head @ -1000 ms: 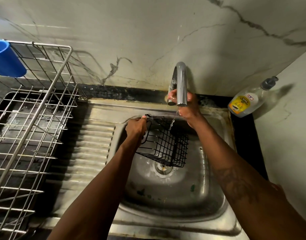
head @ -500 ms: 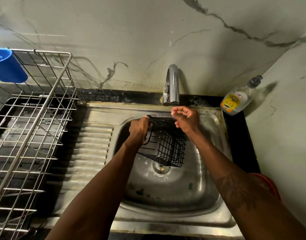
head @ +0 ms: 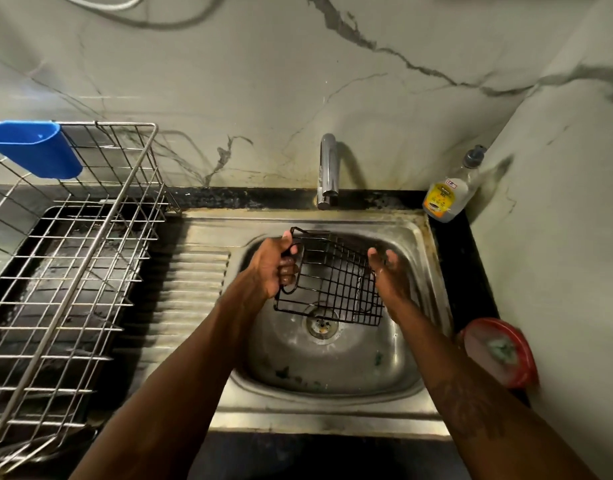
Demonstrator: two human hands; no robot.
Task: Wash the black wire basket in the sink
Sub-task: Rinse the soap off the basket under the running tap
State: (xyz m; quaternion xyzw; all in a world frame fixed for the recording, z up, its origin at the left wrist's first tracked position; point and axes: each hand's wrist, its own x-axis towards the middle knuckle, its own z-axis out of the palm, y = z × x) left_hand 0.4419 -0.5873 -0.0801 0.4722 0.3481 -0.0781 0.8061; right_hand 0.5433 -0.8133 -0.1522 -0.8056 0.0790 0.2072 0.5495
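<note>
1. Black wire basket (head: pixel 332 278) was held tilted above the steel sink (head: pixel 332 372) bowl at centre frame. Its lower edge hung just over the drain (head: pixel 321 323), and its open side was turned toward the camera.
2. Left hand (head: pixel 273 268) gripped the basket's left rim. Its fingers (head: pixel 288 270) were curled through the wire, with the thumb on the outside.
3. Right hand (head: pixel 388 271) held nothing. Its fingers were spread loosely, palm facing left, just beside the basket's right edge. The skin looked wet.
4. Chrome tap (head: pixel 328 168) stood at the back of the sink at upper centre, with its spout end above the basket's far rim.
5. Dish soap bottle (head: pixel 448 195), with a yellow label and a pump top, stood in the back right corner near the wall.
6. Red round container (head: pixel 499 351) sat on the black counter right of the sink. It was blurred, with a pale green lump inside, probably a scrub pad.
7. Steel wire dish rack (head: pixel 73 271) filled the left of the frame, beside the ribbed drainboard (head: pixel 187 289).
8. Blue plastic holder (head: pixel 34 147) hung on the rack's top rail at upper left.
</note>
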